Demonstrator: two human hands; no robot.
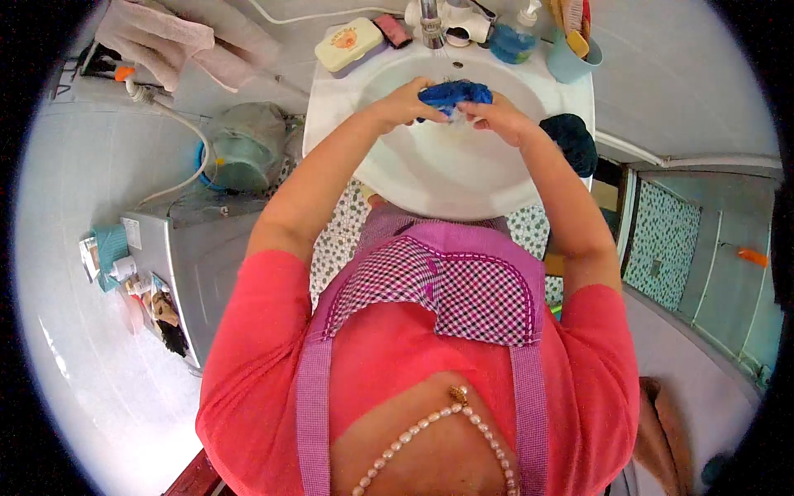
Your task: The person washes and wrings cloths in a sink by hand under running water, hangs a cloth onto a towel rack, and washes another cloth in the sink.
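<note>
Blue cloth (454, 94), bunched and wet-looking, gripped between both hands over the white basin (430, 178), just below the tap (430, 25). Left hand (407, 103) clenched on the cloth's left end, right hand (495, 117) clenched on the right end. Long axis of the bundle running side to side, hand to hand, neither hand clearly nearer its middle. Possibly foam under the cloth, though too small to tell. Soap box (350, 43) left of the tap, blue cup (571, 58) to its right, dark cloth (571, 140) on the basin's right rim.
</note>
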